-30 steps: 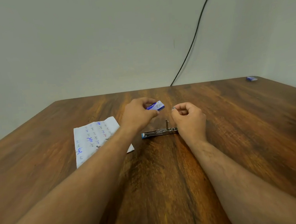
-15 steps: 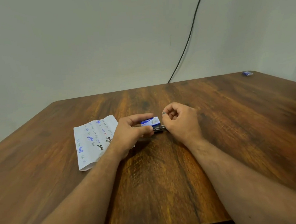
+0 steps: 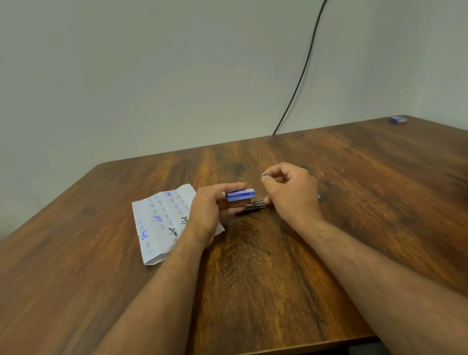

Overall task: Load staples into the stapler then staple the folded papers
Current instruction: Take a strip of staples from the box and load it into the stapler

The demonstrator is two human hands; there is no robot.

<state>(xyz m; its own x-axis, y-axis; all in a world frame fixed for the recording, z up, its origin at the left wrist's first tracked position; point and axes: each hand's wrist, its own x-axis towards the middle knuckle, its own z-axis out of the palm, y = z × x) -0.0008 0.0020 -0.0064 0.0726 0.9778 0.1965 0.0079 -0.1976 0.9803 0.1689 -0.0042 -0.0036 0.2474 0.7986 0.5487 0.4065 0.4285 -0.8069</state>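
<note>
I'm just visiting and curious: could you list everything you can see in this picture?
Staple box: one, blue and white, held above the stapler.
Stapler: one, metal with a blue end, on the table between the hands, mostly hidden.
Folded paper: one, white with handwriting, on the table to the left, partly under the left forearm.
Small box: one, blue, far right corner of the table.
Table: one, dark brown wood.
Cable: one, black, running down the wall.
Left hand: holds the staple box.
Right hand: fingers curled, pinching something too small to tell.
</note>
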